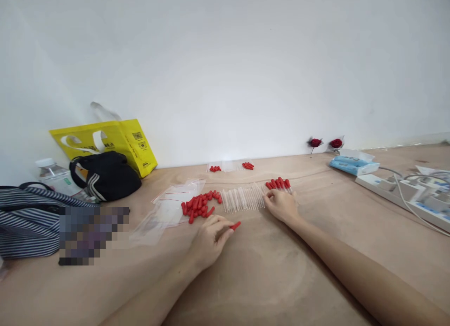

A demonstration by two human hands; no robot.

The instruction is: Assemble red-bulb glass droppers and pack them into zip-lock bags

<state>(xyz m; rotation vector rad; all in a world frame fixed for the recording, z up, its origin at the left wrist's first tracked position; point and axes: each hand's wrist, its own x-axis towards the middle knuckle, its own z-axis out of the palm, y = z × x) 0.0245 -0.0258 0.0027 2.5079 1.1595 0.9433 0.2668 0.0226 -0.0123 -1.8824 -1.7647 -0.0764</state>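
Observation:
My left hand (211, 239) pinches a red rubber dropper bulb (235, 225) between thumb and forefinger, just above the table. Behind it lies a loose pile of red bulbs (199, 205). To the right of the pile, thin clear tubes (242, 199) lie side by side in a row. My right hand (281, 205) is at the right end of this row with its fingers closed; what is between them is hidden. Just beyond that hand lie several clear tubes with red bulbs on their ends (279, 183).
Flat clear zip bags (176, 199) lie left of the pile. Small bags with red bulbs (248, 166) lie by the wall. At left are a yellow bag (137, 147), a black cap (116, 176) and a bottle (52, 173). A blue tissue pack (353, 165) and power strip (404, 197) are at right.

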